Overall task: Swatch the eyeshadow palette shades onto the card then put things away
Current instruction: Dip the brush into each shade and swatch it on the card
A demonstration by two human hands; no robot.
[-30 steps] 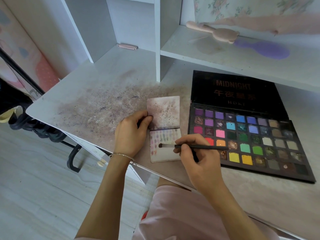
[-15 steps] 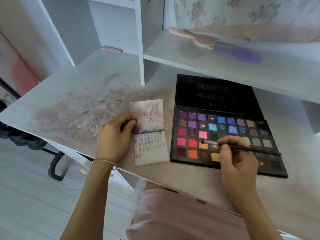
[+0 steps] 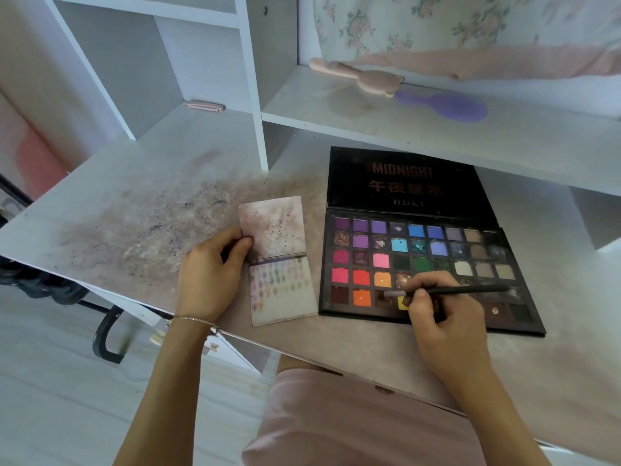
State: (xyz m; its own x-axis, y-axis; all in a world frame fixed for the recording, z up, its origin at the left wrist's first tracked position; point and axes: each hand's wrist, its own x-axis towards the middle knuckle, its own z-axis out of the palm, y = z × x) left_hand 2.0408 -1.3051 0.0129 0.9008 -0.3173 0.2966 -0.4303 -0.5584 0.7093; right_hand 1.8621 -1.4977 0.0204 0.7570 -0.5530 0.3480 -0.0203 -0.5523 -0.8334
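An open black eyeshadow palette with several coloured pans lies on the desk, its lid folded back. Left of it lies a small folded card with rows of pale swatches on its lower half. My left hand holds the card's left edge at the fold. My right hand pinches a thin black brush over the palette's bottom rows. The brush tip rests by a dark pan next to the orange one.
The desk top is smeared with powder dust left of the card. A shelf above the palette holds a pink brush and a purple one. A small pink clip lies in the left cubby. A black chair frame stands below left.
My right hand carried the brush from the card over to the palette, then lowered its tip toward the bottom row. The left hand kept its hold on the card.
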